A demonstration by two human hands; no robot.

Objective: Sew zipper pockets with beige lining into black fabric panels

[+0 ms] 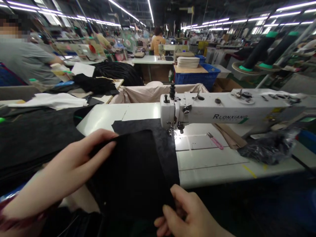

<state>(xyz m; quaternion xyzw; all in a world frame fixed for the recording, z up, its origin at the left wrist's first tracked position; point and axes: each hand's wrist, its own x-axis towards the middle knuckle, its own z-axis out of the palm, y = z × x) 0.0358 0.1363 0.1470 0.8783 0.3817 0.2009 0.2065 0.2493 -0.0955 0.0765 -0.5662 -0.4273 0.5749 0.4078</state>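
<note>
Left to right, starting past my left hand: a grey-shirted co-worker (24, 56) stands far off beyond the fingers, and a wide pile of dark, slightly fuzzy fabric (34, 140) sits just left of them, with one rumpled white cloth (54, 100) above it.

My left hand (66, 168) has its fingers (101, 140) straight and pressed together, pinching the upper-left edge of one soft black fabric panel (130, 174), a round-cornered rectangle. The panel lies between both hands, on top of one mottled charcoal piece (160, 141) with a suede-like look. Both reach toward the needle of the white RLONXIANG sewing machine (222, 107), well above the right fingers.

My right hand (185, 214) has its fingers (172, 197) curled and bunched, pinching the panel's lower-right corner. Right of those fingers, on the white machine table (212, 161), lie one pink-handled pair of snips (215, 141) and one crumpled clear plastic bag (268, 148) holding something dark. Two black thread cones (269, 49) stand far beyond.
</note>
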